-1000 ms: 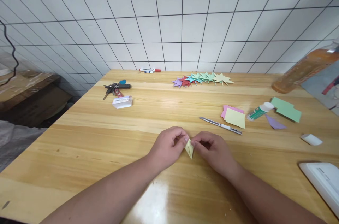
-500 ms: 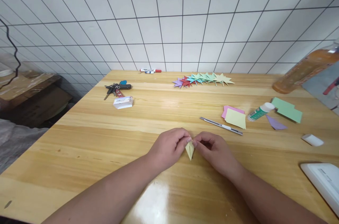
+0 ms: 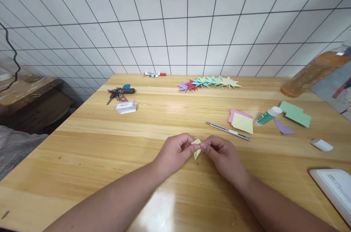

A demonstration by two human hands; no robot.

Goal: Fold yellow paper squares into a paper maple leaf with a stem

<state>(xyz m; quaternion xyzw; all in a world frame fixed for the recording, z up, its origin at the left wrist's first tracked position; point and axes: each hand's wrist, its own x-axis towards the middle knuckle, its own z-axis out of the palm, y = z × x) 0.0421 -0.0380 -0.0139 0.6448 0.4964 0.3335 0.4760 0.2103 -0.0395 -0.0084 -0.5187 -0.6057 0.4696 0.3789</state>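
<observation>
Both of my hands meet over the middle of the table around a small folded piece of yellow paper (image 3: 196,154). My left hand (image 3: 175,151) pinches its left side between thumb and fingers. On the other side, my right hand (image 3: 221,153) grips the right edge the same way, the two thumbs almost touching. The paper has a kite-like shape with creases, a point hanging toward me and a peak showing above the thumbs. Its middle is covered by my thumb tips. Beyond my right hand lies a box cutter (image 3: 228,131), beside yellow and pink paper squares (image 3: 242,123).
A glue stick (image 3: 268,116), green paper (image 3: 296,114), a purple triangle (image 3: 284,127) and an eraser (image 3: 322,145) lie right. Folded paper stars (image 3: 210,82) and markers (image 3: 155,74) line the back. Keys (image 3: 120,93) and a small box (image 3: 126,107) sit left; a bottle (image 3: 315,71) stands back right.
My thumbs have moved down and inward over the yellow paper. Its upper peak now shows above them, and its lower point sits slightly higher. The view has shifted slightly.
</observation>
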